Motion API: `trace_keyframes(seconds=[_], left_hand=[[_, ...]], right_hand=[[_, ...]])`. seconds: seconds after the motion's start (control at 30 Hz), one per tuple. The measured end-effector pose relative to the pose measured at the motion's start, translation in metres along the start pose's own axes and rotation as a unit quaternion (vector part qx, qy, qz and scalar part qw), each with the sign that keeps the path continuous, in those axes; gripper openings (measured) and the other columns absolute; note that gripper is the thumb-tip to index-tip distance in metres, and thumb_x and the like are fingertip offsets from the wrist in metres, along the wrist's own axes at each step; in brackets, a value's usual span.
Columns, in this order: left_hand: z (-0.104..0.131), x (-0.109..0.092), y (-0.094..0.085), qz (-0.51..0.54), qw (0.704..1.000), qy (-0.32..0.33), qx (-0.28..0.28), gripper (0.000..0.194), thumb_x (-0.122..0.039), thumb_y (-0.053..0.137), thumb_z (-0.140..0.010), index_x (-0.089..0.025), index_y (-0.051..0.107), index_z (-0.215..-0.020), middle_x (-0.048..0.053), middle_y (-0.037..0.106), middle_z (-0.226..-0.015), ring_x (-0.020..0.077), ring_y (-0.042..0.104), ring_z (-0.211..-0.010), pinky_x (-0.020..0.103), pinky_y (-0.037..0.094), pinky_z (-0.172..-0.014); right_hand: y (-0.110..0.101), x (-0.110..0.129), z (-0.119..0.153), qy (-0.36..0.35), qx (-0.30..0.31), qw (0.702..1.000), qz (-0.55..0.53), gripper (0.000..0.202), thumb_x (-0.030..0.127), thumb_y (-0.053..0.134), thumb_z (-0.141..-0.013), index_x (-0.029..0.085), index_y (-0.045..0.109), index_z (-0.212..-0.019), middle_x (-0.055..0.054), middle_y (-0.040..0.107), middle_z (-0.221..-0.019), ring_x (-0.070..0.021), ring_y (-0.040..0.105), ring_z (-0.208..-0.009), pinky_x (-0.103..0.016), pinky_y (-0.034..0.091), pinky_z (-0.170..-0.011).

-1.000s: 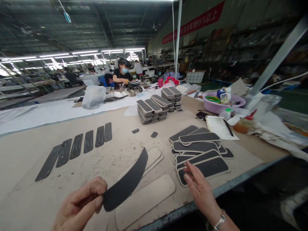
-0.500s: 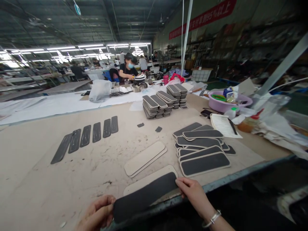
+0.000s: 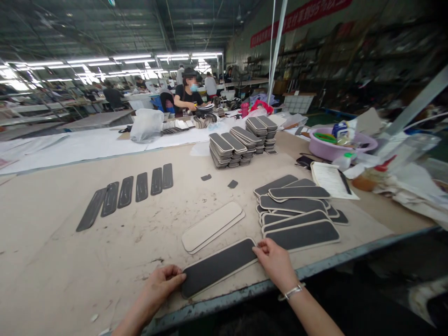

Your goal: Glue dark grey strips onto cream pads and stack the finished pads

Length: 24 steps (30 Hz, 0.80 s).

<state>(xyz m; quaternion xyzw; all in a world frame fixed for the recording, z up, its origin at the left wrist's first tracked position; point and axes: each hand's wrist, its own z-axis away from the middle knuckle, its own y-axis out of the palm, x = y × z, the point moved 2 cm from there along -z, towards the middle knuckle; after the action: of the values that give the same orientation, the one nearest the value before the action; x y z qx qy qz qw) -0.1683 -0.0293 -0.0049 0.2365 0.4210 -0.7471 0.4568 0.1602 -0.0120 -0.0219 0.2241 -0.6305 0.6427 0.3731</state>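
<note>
A dark grey rounded strip [image 3: 220, 267] lies over a beige backing piece of like shape, whose pale rim shows along its lower edge. My left hand [image 3: 161, 288] pinches the strip's left end between thumb and fingers. At the opposite end, my right hand [image 3: 275, 261] has its fingertips closed on the upper right corner. Two beige pieces [image 3: 213, 227] rest just beyond, one partly over the other. Right of my right hand, a loose pile of dark strips with beige borders [image 3: 301, 233] spreads across the table.
Several shiny dark strips [image 3: 126, 192] lie in a row at left. Neat stacks of bordered strips [image 3: 227, 149] stand farther back. At right are a notepad [image 3: 331, 179], a purple basin [image 3: 322, 148] and a bottle of amber liquid [image 3: 367, 179]. A co-worker [image 3: 187, 95] handles pieces beyond.
The dark strip has come down onto the beige piece and now nearly covers it. Both hands moved slightly away from me with it, the left one also rightward.
</note>
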Motion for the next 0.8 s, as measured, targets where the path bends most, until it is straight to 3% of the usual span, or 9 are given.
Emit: trace_keyframes(seconds=[0.17,0.4,0.57,0.8], left_hand=[[-0.007,0.005,0.002,-0.043,0.999,-0.022,-0.015,0.035,-0.052,0.058,-0.053,-0.018,0.054,-0.058,-0.005,0.045,-0.047,0.0106,0.038,-0.046,0.022,0.025,-0.047],[-0.009,0.011,0.003,-0.109,0.993,0.000,-0.036,0.018,-0.034,0.052,-0.067,-0.016,0.057,-0.066,-0.003,0.052,-0.049,0.0102,0.043,-0.044,0.021,0.028,-0.045],[-0.009,0.015,0.005,-0.119,0.992,-0.011,-0.040,0.015,-0.031,0.054,-0.069,-0.016,0.058,-0.070,-0.005,0.050,-0.045,0.0097,0.046,-0.040,0.020,0.029,-0.040],[-0.006,0.014,0.006,-0.121,0.992,-0.015,-0.024,0.014,-0.029,0.054,-0.070,-0.016,0.058,-0.074,-0.002,0.059,-0.049,0.0116,0.055,-0.045,0.019,0.035,-0.042]], right_hand=[[0.000,0.001,0.000,0.000,0.021,0.999,0.036,0.016,0.037,0.052,-0.077,0.022,0.057,-0.078,0.001,0.067,-0.065,-0.0169,0.063,-0.064,-0.028,0.043,-0.064],[0.004,-0.010,-0.001,-0.005,0.022,0.997,0.070,0.026,0.048,0.051,-0.076,0.024,0.057,-0.080,0.001,0.068,-0.069,-0.0181,0.064,-0.067,-0.028,0.043,-0.064],[0.005,-0.011,-0.003,0.003,0.030,0.996,0.080,0.028,0.051,0.051,-0.075,0.024,0.057,-0.079,0.001,0.068,-0.068,-0.0189,0.064,-0.067,-0.029,0.044,-0.064],[0.004,-0.011,-0.003,0.006,0.037,0.995,0.090,0.030,0.052,0.051,-0.074,0.024,0.057,-0.081,0.000,0.068,-0.070,-0.0189,0.065,-0.069,-0.028,0.044,-0.063]])
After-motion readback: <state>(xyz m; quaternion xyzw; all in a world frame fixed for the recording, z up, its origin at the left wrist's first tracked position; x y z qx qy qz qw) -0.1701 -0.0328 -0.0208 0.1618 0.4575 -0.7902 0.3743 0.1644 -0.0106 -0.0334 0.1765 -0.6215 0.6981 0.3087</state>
